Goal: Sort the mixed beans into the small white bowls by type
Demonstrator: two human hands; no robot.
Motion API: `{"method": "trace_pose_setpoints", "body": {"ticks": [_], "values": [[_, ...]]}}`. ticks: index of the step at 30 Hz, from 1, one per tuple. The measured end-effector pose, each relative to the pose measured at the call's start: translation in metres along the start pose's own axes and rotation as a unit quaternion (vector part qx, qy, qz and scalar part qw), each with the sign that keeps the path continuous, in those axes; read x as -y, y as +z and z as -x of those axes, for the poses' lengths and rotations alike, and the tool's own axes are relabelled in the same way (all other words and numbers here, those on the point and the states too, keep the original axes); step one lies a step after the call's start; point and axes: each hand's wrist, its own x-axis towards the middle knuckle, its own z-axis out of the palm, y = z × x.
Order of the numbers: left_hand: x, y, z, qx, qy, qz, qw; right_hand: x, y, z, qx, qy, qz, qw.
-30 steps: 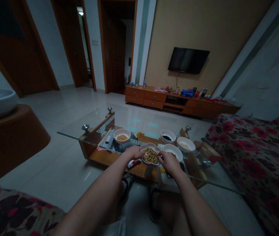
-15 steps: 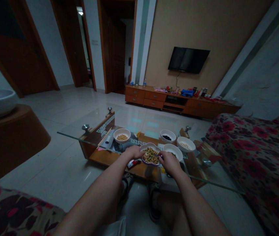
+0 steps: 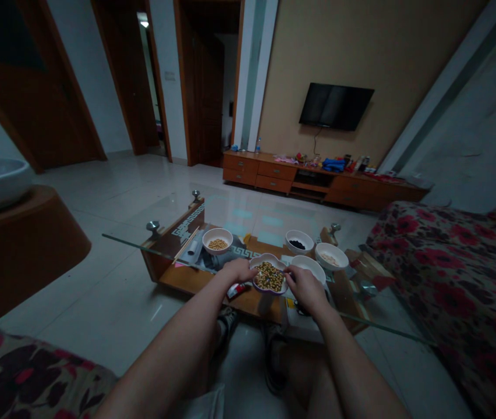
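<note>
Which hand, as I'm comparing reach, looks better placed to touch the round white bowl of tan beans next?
Probably the left hand: at the left edge of the scalloped white bowl, it is nearer the round white bowl. The right hand is at the opposite edge.

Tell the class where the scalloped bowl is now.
In the head view, the scalloped bowl is just right of centre at the near edge of the glass table, between the left hand and right hand, a white bowl close on its right.

Purple-edged white dish [image 3: 269,258], green and yellow beans [image 3: 269,277], black beans [image 3: 297,244], red-flowered sofa [image 3: 431,250], orange-brown cabinet [image 3: 273,170]
</note>
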Motion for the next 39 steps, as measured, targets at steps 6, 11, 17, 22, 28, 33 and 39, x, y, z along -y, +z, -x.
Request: {"method": "trace_pose_setpoints", "body": {"ticks": [6,11,17,22,28,33,39], "values": [[0.0,0.0,0.0,0.004,-0.004,-0.007,1.0,-0.017,-0.016,0.005,-0.085,0.054,-0.033,0.994],[0.001,0.002,-0.003,0.0,0.0,-0.004,1.0,-0.028,-0.021,0.007,-0.094,0.144,-0.022,0.985],[0.002,0.003,-0.003,-0.004,0.006,-0.007,1.0,-0.026,-0.021,0.007,-0.093,0.174,-0.016,0.98],[0.002,0.002,-0.003,0.0,0.004,-0.006,1.0,-0.02,-0.016,0.006,-0.085,0.128,-0.014,0.988],[0.002,0.003,-0.003,0.001,0.0,-0.007,1.0,-0.018,-0.004,0.002,-0.023,-0.004,-0.071,0.997],[0.001,0.002,-0.002,0.0,0.002,-0.014,1.0,-0.014,0.003,0.0,0.018,-0.025,-0.057,0.998],[-0.001,-0.001,0.001,0.0,0.003,-0.008,1.0,-0.01,0.008,-0.002,0.023,-0.014,-0.019,0.999]]}}
